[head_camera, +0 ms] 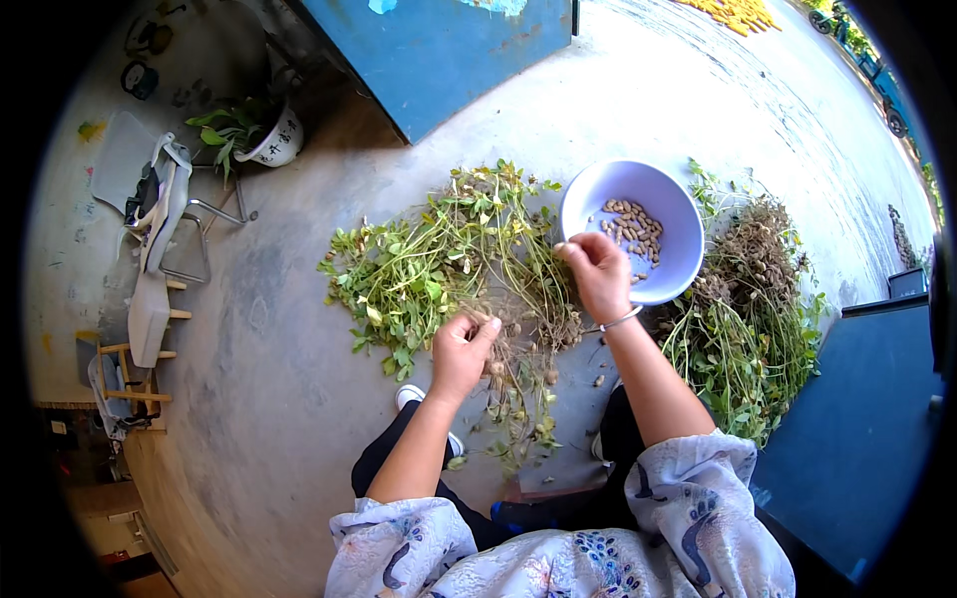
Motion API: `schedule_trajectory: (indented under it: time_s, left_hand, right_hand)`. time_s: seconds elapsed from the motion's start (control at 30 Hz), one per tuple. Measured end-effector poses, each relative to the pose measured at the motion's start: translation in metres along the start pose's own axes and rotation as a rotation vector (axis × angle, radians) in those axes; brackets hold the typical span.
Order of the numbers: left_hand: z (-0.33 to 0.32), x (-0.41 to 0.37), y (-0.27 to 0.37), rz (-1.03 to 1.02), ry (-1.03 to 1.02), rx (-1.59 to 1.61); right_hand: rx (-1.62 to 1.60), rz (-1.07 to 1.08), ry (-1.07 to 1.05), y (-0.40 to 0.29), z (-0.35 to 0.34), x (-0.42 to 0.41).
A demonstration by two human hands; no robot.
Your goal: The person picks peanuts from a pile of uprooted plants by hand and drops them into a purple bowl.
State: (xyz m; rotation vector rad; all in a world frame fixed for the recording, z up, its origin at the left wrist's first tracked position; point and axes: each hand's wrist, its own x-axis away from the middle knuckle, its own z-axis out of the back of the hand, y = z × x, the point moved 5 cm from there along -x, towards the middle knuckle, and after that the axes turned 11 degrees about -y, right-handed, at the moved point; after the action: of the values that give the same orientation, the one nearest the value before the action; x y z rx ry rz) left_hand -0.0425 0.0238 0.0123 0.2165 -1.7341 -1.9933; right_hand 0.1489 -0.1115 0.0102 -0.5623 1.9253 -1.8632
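Note:
My left hand grips the root end of a peanut plant, whose stems and leaves hang down between my feet; a few pods cling to its roots. My right hand is at the near left rim of a lavender plastic basin, thumb and fingers pinched together. Whether a pod is between those fingertips is too small to tell. Loose peanut pods lie on the basin's bottom. Beyond my left hand spreads a heap of leafy peanut plants, with some roots towards my right wrist.
Another heap of peanut plants, roots on top, lies right of the basin. Blue metal panels stand ahead and at the right. Chairs and a potted plant are at the left. Stray pods dot the concrete floor.

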Motion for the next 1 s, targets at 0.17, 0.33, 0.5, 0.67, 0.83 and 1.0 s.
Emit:
schedule_trajectory:
  time_s: [0.17,0.33,0.5,0.67,0.83,1.0]
  left_hand:
    - [0.036,-0.011,-0.019,0.059,0.021,0.271]
    - [0.054,-0.008,-0.013,0.103,0.057,0.303]
    - [0.056,-0.01,-0.02,0.109,0.03,0.291]
    - [0.035,-0.008,-0.01,0.121,-0.042,0.308]
    - [0.02,-0.006,-0.003,0.162,-0.144,0.257]
    - [0.024,-0.007,0.002,0.103,-0.108,0.27]
  right_hand:
    - [0.195,0.181,0.239,-0.018,0.07,-0.025]
    - [0.444,0.145,0.123,-0.01,0.069,-0.018]
    - [0.35,-0.024,-0.422,-0.017,-0.024,0.029]
    - [0.578,0.178,-0.567,-0.011,-0.062,0.045]
    - [0.689,-0.006,-0.61,-0.003,-0.063,0.047]
    - [0.648,0.022,-0.611,0.005,-0.061,0.048]
